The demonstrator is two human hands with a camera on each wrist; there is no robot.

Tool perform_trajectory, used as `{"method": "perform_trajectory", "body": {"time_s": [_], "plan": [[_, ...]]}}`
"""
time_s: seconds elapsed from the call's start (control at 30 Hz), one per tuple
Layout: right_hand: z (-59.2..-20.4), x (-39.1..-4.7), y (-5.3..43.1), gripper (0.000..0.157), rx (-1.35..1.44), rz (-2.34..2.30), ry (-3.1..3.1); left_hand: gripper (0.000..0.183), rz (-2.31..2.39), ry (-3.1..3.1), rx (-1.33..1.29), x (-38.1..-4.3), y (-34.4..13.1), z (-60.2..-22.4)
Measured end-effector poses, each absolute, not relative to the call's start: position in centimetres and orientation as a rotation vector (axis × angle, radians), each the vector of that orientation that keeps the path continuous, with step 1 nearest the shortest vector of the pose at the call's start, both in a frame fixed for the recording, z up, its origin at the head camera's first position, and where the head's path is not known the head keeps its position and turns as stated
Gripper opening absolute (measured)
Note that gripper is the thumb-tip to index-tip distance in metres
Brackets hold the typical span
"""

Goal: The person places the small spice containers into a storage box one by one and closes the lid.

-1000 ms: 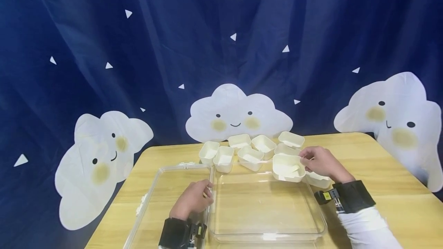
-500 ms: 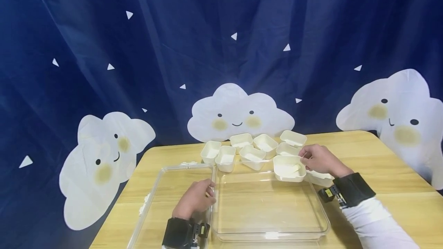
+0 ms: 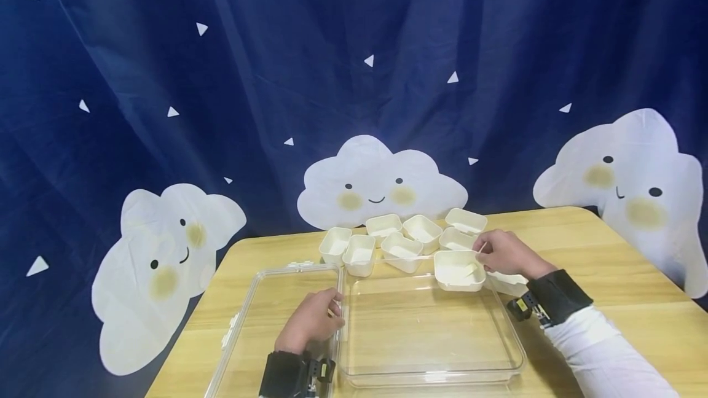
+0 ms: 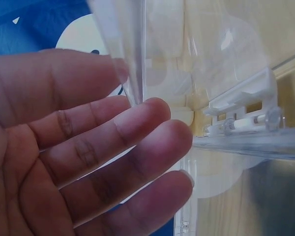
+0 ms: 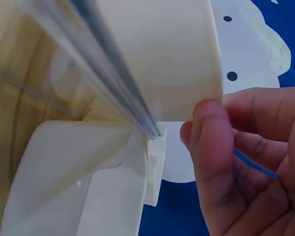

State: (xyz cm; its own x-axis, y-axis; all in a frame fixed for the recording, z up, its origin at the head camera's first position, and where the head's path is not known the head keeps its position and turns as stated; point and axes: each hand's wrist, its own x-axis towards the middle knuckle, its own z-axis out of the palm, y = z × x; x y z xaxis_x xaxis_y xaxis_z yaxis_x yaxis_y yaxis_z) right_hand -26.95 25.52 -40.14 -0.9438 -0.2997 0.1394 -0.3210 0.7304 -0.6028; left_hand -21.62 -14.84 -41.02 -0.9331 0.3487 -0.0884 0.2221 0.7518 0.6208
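Note:
My right hand point(image 3: 510, 255) pinches the right rim of a small cream plastic container point(image 3: 459, 278), between thumb and fingertips. The container is over the far right corner of a large clear plastic box point(image 3: 431, 379), and a small pale piece lies inside it. In the right wrist view, thumb and fingers point(image 5: 214, 142) meet at the cream container's point(image 5: 177, 64) edge. My left hand point(image 3: 315, 318) holds the clear box's left rim, where the see-through lid adjoins; in the left wrist view the clear wall point(image 4: 132, 64) passes between thumb and fingers.
Several more cream containers point(image 3: 359, 255) stand behind the box near the table's far edge. Another, tilted one point(image 3: 506, 283) lies beside its right corner. The transparent lid point(image 3: 271, 300) with white clasps point(image 3: 228, 331) lies open to the left. A blue cloud-patterned curtain point(image 3: 365, 97) hangs behind the table.
Hardly anything moves. The right hand and its cream container stay over the box's far right corner with only a slight shift; the left hand stays at the rim. The head view shifts slightly.

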Motion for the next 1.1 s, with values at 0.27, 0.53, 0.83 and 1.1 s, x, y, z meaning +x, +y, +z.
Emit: {"method": "perform_trajectory", "body": {"time_s": [0.27, 0.53, 0.83, 1.1], "plan": [[-40.5, -27.1, 25.3, 0.008, 0.505, 0.967, -2.891, 0.039, 0.928, 2.756, 0.441, -21.6, -14.8, -41.1], [-40.7, -27.3, 25.4, 0.008, 0.516, 0.952, -2.899, 0.038, 0.942, 2.756, 0.452, -21.6, -14.8, -41.1], [-40.8, -27.4, 25.3, 0.007, 0.506, 0.952, -2.896, 0.038, 0.941, 2.748, 0.44, -21.6, -14.9, -41.1], [-41.2, -27.6, 25.3, 0.005, 0.524, 0.917, -2.883, 0.039, 0.95, 2.739, 0.438, -21.7, -14.9, -41.2]]}}
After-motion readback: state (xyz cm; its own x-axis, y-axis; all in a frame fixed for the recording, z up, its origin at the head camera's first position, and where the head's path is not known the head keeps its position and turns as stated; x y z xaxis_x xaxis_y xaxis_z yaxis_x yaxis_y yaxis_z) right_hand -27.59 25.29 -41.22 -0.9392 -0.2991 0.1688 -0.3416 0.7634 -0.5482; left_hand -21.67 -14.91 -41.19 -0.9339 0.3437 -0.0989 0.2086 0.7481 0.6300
